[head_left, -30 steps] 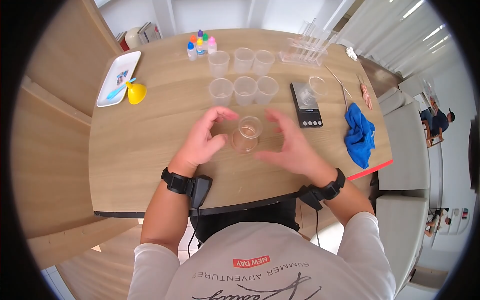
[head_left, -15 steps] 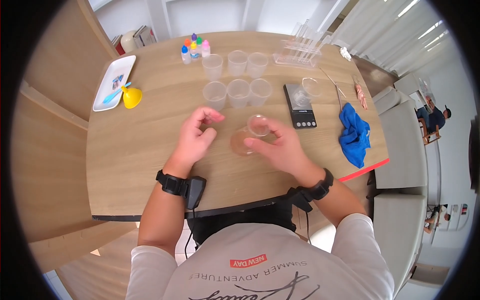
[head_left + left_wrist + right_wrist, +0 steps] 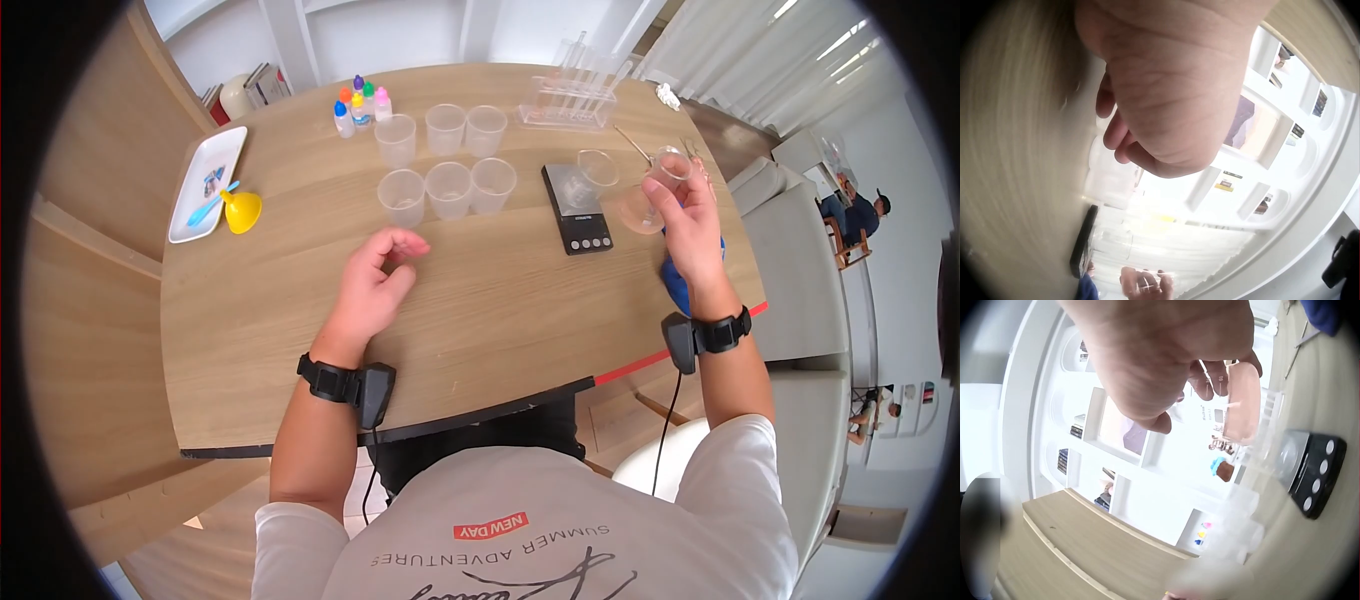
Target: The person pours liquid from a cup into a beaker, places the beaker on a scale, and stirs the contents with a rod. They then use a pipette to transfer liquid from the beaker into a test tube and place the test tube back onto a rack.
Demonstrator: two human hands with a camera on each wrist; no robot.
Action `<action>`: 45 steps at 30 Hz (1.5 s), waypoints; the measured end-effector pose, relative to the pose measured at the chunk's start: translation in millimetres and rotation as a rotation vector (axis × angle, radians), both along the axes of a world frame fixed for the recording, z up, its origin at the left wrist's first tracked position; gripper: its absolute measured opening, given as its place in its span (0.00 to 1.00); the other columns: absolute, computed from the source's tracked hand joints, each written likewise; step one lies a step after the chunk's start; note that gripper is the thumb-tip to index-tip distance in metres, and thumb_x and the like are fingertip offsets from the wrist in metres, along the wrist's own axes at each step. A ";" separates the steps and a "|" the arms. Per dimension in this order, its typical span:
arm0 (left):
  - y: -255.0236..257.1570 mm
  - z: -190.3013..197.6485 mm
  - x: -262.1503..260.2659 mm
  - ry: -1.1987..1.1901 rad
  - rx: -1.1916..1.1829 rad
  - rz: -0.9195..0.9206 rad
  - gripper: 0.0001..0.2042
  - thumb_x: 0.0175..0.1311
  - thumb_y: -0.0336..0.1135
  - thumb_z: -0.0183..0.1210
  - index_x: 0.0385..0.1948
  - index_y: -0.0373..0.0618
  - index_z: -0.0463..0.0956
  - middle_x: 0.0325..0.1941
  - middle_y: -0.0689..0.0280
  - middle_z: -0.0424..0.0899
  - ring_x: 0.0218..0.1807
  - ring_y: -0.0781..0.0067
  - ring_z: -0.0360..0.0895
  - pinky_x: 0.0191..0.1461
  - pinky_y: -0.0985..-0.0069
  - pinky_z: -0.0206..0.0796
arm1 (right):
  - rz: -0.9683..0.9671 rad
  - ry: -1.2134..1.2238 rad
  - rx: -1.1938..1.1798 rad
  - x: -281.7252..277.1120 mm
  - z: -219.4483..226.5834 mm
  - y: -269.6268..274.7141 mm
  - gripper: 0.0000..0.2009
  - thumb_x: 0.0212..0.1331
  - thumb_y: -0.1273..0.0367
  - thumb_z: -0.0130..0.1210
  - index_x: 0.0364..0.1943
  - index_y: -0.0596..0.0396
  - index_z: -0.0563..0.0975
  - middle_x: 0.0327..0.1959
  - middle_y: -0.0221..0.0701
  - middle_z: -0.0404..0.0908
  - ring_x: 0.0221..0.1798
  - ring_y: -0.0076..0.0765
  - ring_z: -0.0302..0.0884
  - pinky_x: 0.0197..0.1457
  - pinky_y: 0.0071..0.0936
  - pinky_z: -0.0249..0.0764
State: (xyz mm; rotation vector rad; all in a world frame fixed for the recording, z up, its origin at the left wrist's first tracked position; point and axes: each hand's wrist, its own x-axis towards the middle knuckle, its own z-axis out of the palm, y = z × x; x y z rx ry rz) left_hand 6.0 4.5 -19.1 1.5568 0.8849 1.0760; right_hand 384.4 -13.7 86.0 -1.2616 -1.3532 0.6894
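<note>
My right hand (image 3: 692, 232) holds a clear conical flask (image 3: 637, 211) by its upper part, over the right side of the table. A pinkish-brown liquid (image 3: 1244, 403) shows in its wide base in the right wrist view. Below and beside that hand lies a blue cloth (image 3: 677, 284), partly covered by the wrist. My left hand (image 3: 368, 285) hovers over the table's left-centre with fingers loosely curled and nothing in them. Nearest to it stand several clear plastic cups (image 3: 402, 200) in two rows.
A black digital scale (image 3: 585, 235) bears a clear glass vessel (image 3: 598, 168), left of the flask. Behind stands a test tube rack (image 3: 567, 108). Small dropper bottles (image 3: 344, 122) with coloured caps stand at the back left, near a white tray (image 3: 182, 228) and a yellow funnel (image 3: 242, 212).
My right hand has closed round the flask and carried it from the table's middle to the right, above the cloth. My left hand stays near its earlier place, empty.
</note>
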 end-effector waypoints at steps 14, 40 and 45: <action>-1.9 2.5 -1.0 0.029 0.016 0.000 0.15 0.61 0.17 0.51 0.47 0.42 0.76 0.48 0.69 0.82 0.50 0.80 0.75 0.58 0.78 0.67 | -0.178 -0.674 -0.117 26.4 -22.6 22.6 0.22 0.57 0.63 0.66 0.55 0.54 0.79 0.44 0.39 0.79 0.48 0.39 0.78 0.54 0.34 0.75; -2.9 5.5 0.2 0.057 0.000 0.001 0.12 0.62 0.17 0.52 0.44 0.42 0.78 0.43 0.74 0.80 0.45 0.84 0.73 0.53 0.81 0.67 | -0.251 -0.992 -0.159 25.5 -11.7 28.5 0.21 0.52 0.60 0.65 0.52 0.44 0.82 0.48 0.35 0.80 0.53 0.44 0.77 0.56 0.45 0.70; -2.4 5.2 -0.4 0.060 -0.001 -0.003 0.12 0.62 0.17 0.52 0.44 0.42 0.78 0.43 0.74 0.80 0.44 0.84 0.73 0.52 0.81 0.66 | -0.260 -1.082 -0.129 26.4 -12.2 30.2 0.21 0.52 0.60 0.65 0.53 0.41 0.81 0.50 0.34 0.79 0.59 0.45 0.73 0.61 0.49 0.65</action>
